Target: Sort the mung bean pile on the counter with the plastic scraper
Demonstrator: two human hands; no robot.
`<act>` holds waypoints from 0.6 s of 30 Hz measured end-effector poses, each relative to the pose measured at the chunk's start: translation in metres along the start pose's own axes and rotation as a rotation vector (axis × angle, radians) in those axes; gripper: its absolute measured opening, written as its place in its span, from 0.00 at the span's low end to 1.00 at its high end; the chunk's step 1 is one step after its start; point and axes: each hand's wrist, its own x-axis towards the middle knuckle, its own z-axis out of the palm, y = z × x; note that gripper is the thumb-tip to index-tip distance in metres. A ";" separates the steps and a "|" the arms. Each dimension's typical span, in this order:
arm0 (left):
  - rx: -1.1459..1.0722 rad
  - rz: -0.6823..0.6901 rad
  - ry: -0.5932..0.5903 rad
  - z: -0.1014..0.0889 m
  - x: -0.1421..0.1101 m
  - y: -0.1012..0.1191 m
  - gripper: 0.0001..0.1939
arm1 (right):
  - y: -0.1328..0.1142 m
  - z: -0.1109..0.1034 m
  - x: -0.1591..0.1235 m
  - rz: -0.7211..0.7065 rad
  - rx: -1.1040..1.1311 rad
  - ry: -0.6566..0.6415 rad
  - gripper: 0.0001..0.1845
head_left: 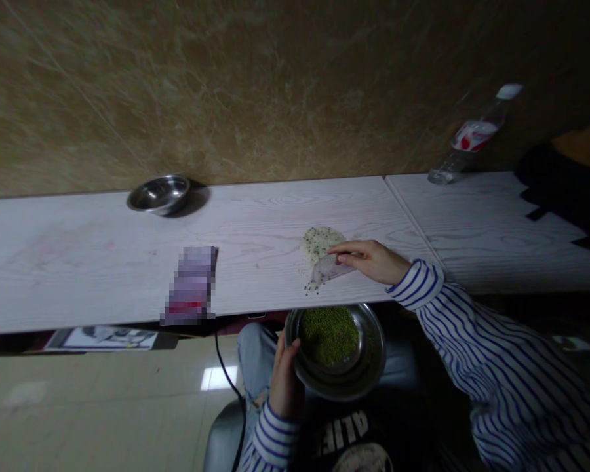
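A brown marbled wall (255, 92) backs a pale wood-grain tabletop (255, 262). On it lies a round heap of white grains flecked dark green (322, 240). At its near edge, the right hand's (376, 260) fingers pinch a translucent plastic piece (324, 269); below the tabletop's front edge, the left hand's (286, 373) fingers grip a shiny steel bowl (372, 354) of small green beans (329, 334).

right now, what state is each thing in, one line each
Round silver metal bowl in left hand: holding small green grains
Translucent plastic piece: held in right hand
Pale-and-dark grain pile: mixed, loosely spread
Silver metal bowl by brown marbled wall: upright
Clear plastic bottle, red-and-white label: upright, capped
Purple rectangular item: lying down, details blurred
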 end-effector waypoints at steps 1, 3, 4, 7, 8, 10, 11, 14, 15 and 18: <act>-0.003 -0.006 -0.003 0.000 0.000 0.000 0.24 | 0.002 0.000 -0.004 -0.011 -0.004 0.022 0.17; -0.004 -0.006 -0.009 0.001 0.000 0.001 0.23 | 0.005 0.003 -0.012 -0.037 -0.024 0.049 0.17; -0.003 -0.001 -0.014 0.001 0.000 0.001 0.23 | 0.007 0.004 -0.015 -0.054 -0.033 0.063 0.17; -0.009 0.020 -0.037 0.001 0.001 0.001 0.21 | 0.011 0.007 -0.023 -0.097 -0.039 0.111 0.17; -0.012 0.018 -0.042 0.001 0.001 0.001 0.21 | 0.012 0.007 -0.025 -0.102 -0.036 0.131 0.17; -0.007 0.016 -0.043 0.000 0.002 0.000 0.21 | 0.016 0.005 -0.028 -0.090 -0.037 0.186 0.17; 0.000 0.019 -0.039 0.000 0.002 0.000 0.22 | 0.018 0.004 -0.029 -0.077 -0.043 0.226 0.17; 0.012 0.038 -0.035 0.000 0.001 0.000 0.23 | 0.026 0.003 -0.034 -0.034 -0.061 0.350 0.18; 0.008 0.039 -0.038 0.000 0.001 0.000 0.23 | 0.029 0.003 -0.036 -0.023 -0.063 0.376 0.18; -0.004 0.035 -0.044 0.000 0.001 -0.001 0.22 | 0.034 0.005 -0.041 0.014 -0.064 0.428 0.19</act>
